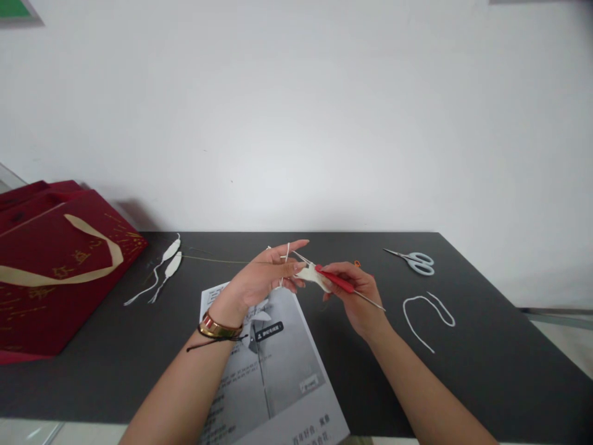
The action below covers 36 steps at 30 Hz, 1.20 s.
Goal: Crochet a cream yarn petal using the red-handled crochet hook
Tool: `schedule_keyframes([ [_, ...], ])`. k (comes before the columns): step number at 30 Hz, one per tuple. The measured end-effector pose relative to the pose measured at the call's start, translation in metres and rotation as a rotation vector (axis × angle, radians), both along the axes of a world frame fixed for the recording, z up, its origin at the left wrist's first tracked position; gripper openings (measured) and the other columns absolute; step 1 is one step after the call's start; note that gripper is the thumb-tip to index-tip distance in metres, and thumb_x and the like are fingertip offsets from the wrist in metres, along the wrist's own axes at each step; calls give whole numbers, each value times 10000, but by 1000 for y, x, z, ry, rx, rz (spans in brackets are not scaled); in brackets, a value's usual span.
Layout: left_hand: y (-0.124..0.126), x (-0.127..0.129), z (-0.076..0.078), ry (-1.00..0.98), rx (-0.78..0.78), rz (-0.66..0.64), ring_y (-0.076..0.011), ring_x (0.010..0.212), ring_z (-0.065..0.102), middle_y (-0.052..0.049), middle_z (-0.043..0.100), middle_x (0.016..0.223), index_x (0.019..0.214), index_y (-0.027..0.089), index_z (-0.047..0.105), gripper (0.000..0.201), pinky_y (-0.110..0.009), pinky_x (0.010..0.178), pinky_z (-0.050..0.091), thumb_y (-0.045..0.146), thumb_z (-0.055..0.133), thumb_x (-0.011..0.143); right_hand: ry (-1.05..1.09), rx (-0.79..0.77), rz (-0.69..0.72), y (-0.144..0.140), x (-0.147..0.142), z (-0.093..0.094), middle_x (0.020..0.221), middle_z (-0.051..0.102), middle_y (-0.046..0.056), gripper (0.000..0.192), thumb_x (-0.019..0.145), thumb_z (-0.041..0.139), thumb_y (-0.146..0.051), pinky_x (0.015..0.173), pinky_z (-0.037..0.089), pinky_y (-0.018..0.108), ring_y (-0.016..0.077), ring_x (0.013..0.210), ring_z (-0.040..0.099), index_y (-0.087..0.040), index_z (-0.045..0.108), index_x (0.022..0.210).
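Note:
My right hand (pixel 359 290) grips a crochet hook (pixel 337 280) by its red handle; the metal tip points left toward my other hand. Between the two hands is a small white crocheted piece (pixel 315 275), partly covered by fingers. Thumb and fingers of my left hand (pixel 266 272) pinch its left end, while the index finger stretches out with white yarn (pixel 288 252) looped over it. A thin wire (pixel 213 260) runs left from the left hand toward two white crocheted petals (pixel 173 264) with yarn tails.
A printed sheet (pixel 296 364) lies under my hands on the dark table (pixel 380 395). Scissors (pixel 419 262) and a cut piece of white yarn (pixel 419 298) lie to the right, with a small orange item (pixel 357 264) behind my right hand. Red gift bags (pixel 69 309) stand at left.

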State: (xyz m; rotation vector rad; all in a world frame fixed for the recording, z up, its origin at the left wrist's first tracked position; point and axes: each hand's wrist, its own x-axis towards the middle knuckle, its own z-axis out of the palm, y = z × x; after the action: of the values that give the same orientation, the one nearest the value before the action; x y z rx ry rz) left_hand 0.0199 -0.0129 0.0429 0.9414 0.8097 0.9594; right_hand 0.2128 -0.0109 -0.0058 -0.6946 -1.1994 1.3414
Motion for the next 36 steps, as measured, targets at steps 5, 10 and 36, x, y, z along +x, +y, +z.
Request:
schedule_keyframes([
  [5,1,7,-1,9,24,58,-101,554,630,-28,688,781,1276,203,553,580,-198,511,508,139,719,725,-5,-4,-8,-1,-1,1,838,722,17,136,675,770,-201,470,539,250,140,623,597,-239,726,798],
  [10,-1,0,4,3,4,17,-137,582,665,-38,688,804,1319,207,511,596,-219,517,541,96,657,752,16,5,-7,-2,-2,1,841,726,9,133,687,761,-180,470,531,248,135,610,604,-249,730,797],
  [36,4,-42,2,65,232,-268,-80,512,458,-18,581,632,1258,126,567,470,-204,463,281,219,631,801,292,-230,159,0,3,8,793,735,-6,174,637,799,-187,430,545,206,100,546,572,-229,715,783],
])
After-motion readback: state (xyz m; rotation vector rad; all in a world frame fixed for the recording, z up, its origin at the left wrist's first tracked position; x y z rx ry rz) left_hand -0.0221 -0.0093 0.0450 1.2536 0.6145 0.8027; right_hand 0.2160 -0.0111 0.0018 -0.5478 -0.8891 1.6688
